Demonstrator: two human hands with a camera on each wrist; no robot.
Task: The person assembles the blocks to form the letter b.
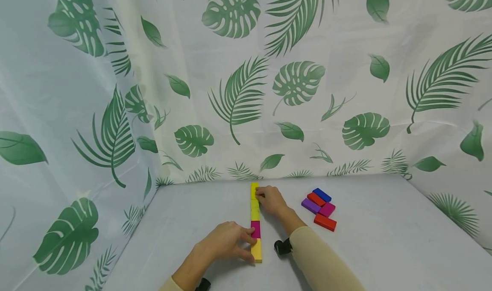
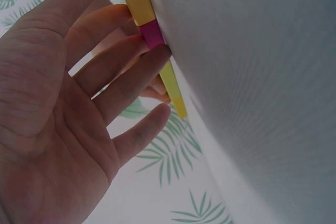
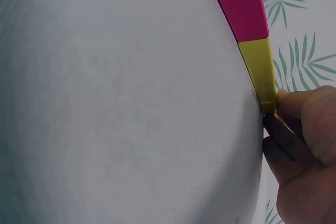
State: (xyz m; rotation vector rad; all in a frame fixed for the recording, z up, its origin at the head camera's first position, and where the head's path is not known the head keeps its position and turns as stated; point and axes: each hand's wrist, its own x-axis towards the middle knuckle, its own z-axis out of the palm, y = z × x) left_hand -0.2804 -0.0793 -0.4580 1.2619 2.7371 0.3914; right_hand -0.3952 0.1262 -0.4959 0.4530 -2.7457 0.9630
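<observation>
A straight row of blocks (image 1: 255,222) lies on the grey table (image 1: 384,239), running away from me: yellow nearest, then magenta (image 1: 255,229), then yellow-green, then yellow at the far end (image 1: 254,190). My left hand (image 1: 226,242) lies against the row's left side. Its straight fingers (image 2: 121,72) touch the magenta block (image 2: 152,33) and its thumb rests by the near yellow block (image 1: 256,250). My right hand (image 1: 270,200) is at the far end, its curled fingers (image 3: 302,145) pinching the last yellow block (image 3: 258,74).
Several loose blocks lie right of the row: blue (image 1: 322,194), red (image 1: 316,198), purple (image 1: 310,205), magenta (image 1: 327,209) and another red (image 1: 325,222). Leaf-print curtains (image 1: 246,90) close in the table at the back and on both sides.
</observation>
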